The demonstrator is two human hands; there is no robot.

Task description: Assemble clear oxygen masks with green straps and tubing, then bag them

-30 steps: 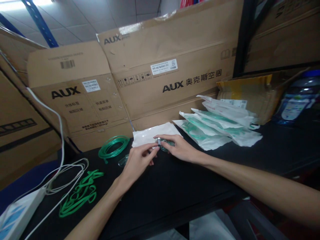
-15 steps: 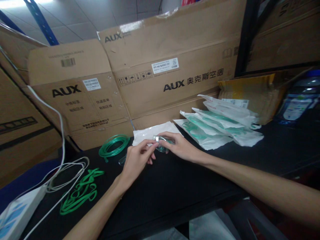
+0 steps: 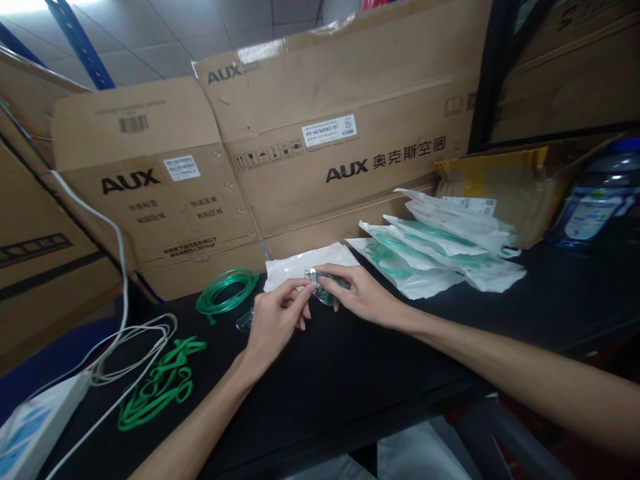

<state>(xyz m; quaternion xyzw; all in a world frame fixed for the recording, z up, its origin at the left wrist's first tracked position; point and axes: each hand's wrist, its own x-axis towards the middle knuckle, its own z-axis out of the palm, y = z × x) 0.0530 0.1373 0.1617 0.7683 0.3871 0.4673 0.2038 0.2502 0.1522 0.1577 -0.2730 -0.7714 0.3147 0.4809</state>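
Note:
Just in front of the white pouch, my two hands meet over a clear, greenish plastic oxygen mask (image 3: 327, 298). A small shiny metal nose strip (image 3: 313, 276) shows at its upper left edge. My left hand (image 3: 281, 308) pinches the mask's edge by the strip between thumb and forefinger. Wrapped round the mask from the right is my right hand (image 3: 357, 293), its thumb and forefinger close to the strip; the fingers cover part of the mask. Partly behind my left hand lies another clear plastic piece (image 3: 244, 321).
Coiled green tubing (image 3: 227, 293) and a heap of green elastic straps (image 3: 163, 387) lie on the left. White cables lead to a power strip (image 3: 45, 420). Right of the white pouch (image 3: 300, 261) are stacked packs (image 3: 425, 257) with green contents. Cardboard boxes (image 3: 350, 100) and a bottle (image 3: 590, 207) stand behind.
The mask and its metal strip have turned slightly in my fingers. Both hands keep nearly the same place and hold.

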